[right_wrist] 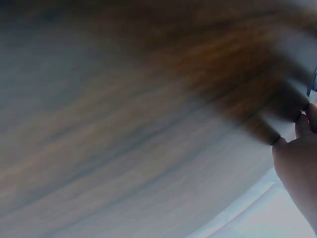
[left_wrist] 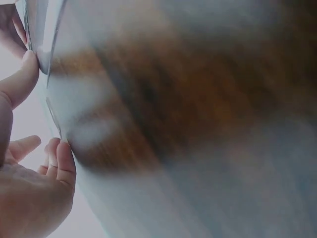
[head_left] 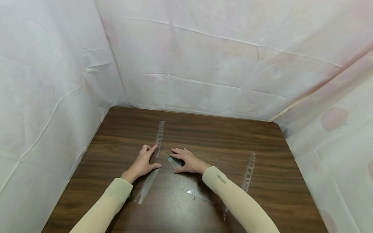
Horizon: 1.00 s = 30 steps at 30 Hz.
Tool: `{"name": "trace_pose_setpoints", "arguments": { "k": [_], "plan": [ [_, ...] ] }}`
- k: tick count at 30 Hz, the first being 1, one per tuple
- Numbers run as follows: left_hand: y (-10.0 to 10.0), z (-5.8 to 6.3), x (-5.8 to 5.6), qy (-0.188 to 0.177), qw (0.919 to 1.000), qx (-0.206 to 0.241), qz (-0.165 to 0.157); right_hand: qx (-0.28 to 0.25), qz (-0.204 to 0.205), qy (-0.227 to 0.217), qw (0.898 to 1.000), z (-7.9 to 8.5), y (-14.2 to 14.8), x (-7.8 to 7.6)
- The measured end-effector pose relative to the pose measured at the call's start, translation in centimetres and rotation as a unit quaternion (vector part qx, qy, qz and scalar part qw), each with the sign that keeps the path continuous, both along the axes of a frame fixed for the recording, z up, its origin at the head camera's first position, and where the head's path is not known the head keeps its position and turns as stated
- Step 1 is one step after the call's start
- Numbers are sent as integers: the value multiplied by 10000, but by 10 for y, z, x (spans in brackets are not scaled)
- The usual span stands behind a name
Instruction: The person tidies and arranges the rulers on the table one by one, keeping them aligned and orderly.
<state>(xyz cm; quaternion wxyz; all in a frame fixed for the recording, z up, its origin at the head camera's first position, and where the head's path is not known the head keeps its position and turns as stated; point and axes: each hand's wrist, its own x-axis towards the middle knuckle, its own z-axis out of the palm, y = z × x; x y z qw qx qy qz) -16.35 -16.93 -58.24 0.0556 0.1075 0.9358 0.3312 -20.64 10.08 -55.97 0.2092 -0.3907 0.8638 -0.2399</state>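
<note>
My left hand (head_left: pixel 142 163) rests on the table with thumb and index finger spread. Its index fingertip touches a clear stencil ruler (head_left: pixel 160 132) with cut-out shapes, while the thumb lies at the top end of a plain clear ruler (head_left: pixel 147 187). Both rulers slant along nearly one line; in the left wrist view, clear plastic (left_wrist: pixel 51 29) shows by the thumb. To the right, my right hand (head_left: pixel 188 161) spreads its fingers and thumb over a small clear plastic piece (head_left: pixel 173 161) with a straight edge, partly covered by the hand. Its fingertips (right_wrist: pixel 280 142) touch the table in the right wrist view.
A clear set square (head_left: pixel 201 194) lies nearer me, beside the right forearm. Another stencil ruler (head_left: pixel 249 170) lies further right, partly under the sleeve (head_left: pixel 233 197), with a pointed clear piece (head_left: pixel 225 213) below. Pale curtains (head_left: pixel 189 64) hang around the wooden table (head_left: pixel 204 126).
</note>
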Motion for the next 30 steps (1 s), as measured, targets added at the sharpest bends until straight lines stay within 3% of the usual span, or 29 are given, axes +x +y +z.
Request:
{"name": "trace_pose_setpoints", "arguments": {
  "k": [4,13,21,30],
  "plan": [
    [2,2,4,361,9986,-362,-125,39,23,2,10000,-1,6,5],
    [13,6,9,995,9870,-984,-783,213,4,56,9998,2,23,22],
    [20,12,9,1239,9810,-966,-1142,289,-16,-51,9996,6,39,41],
    [30,23,13,1251,9770,-909,-1469,125,-223,-297,9992,20,55,57]
  ]
}}
